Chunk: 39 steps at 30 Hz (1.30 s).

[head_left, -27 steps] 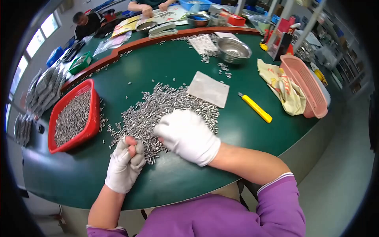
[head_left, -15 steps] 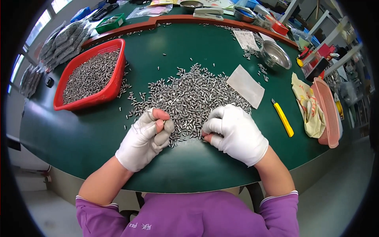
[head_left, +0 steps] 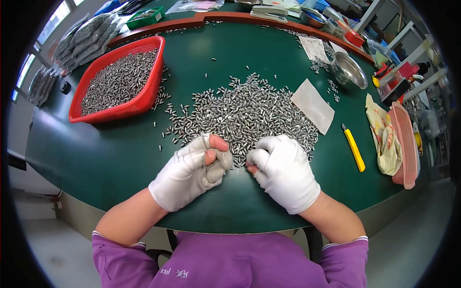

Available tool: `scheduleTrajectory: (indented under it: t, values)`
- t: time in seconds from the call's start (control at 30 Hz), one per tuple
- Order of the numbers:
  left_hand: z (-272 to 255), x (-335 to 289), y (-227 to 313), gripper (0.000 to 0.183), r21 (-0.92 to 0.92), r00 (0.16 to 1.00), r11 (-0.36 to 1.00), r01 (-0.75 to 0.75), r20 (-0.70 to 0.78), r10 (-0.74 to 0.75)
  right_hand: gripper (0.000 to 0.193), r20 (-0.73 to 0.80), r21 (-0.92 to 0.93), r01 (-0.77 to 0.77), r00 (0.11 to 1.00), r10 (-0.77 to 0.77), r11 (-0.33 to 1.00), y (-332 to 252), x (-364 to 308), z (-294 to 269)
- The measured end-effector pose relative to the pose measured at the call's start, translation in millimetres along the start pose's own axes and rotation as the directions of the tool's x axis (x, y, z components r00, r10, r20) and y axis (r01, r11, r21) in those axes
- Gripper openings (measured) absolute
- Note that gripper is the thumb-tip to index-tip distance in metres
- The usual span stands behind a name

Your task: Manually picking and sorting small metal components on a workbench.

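Note:
A broad heap of small shiny metal pins with tapered ends [head_left: 245, 110] is spread over the green table. At its near left edge, my left hand [head_left: 192, 170] is curled closed in a white glove, with bare thumb and index fingertips. Whatever lies inside its fingers is hidden. Close by on the right, my right hand [head_left: 283, 170], gloved the same way, points down at the near edge of the heap. Its thumb and fingers are pinched together among the pins, and their tips are mostly covered by the hand itself.
A red basket [head_left: 161, 67] full of similar pins stands at the left. Right of the heap lie a pale sheet [head_left: 313, 106], a yellow utility knife [head_left: 354, 149], a metal bowl [head_left: 349, 70], a crumpled cloth [head_left: 385, 139] and a pink basket [head_left: 407, 149]. A reddish-brown ledge [head_left: 192, 22] borders the far side.
My left hand has come nearer to my right, and its thumb and index tips have parted slightly. The right hand remains pinched at the heap's edge. The whole view has shifted a little.

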State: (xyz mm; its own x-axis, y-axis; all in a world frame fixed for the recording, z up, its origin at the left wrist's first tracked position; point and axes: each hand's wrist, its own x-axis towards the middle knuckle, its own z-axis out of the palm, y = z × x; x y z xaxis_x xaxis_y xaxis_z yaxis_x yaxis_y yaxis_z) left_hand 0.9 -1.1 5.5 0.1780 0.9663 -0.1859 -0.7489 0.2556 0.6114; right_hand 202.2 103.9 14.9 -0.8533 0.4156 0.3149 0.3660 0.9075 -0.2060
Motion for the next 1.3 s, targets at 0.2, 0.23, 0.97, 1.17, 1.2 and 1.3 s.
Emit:
scheduleTrajectory:
  t: [0.2,0.23,0.97,1.17,1.2,1.3]
  values:
    - [-4,-3,0,0.022,-0.036,0.997,0.999,0.034,0.072,-0.031,0.011,-0.187,0.044,-0.024,0.982,0.032,0.999,7,6,-8]
    - [-4,-2,-1,0.021,-0.033,0.998,0.999,0.026,0.065,-0.024,0.011,-0.184,0.043,-0.024,0.982,0.031,0.999,9,6,-10]
    - [-5,-2,-1,0.019,0.015,0.993,0.999,0.045,0.110,-0.046,0.023,-0.280,0.148,0.039,0.960,0.004,0.988,6,6,-7]
    - [20,-6,0,0.023,0.314,0.966,0.914,0.258,-0.061,-0.252,0.025,-0.257,0.270,0.195,0.958,-0.125,0.943,5,6,-8]
    - [22,-6,0,0.025,0.355,0.958,0.891,0.284,-0.072,-0.277,0.025,-0.276,0.279,0.221,0.950,-0.143,0.934,3,6,-6]
    - [20,-7,-3,0.025,0.357,0.954,0.885,0.298,-0.084,-0.287,0.025,-0.261,0.324,0.252,0.950,-0.170,0.912,1,7,-3]
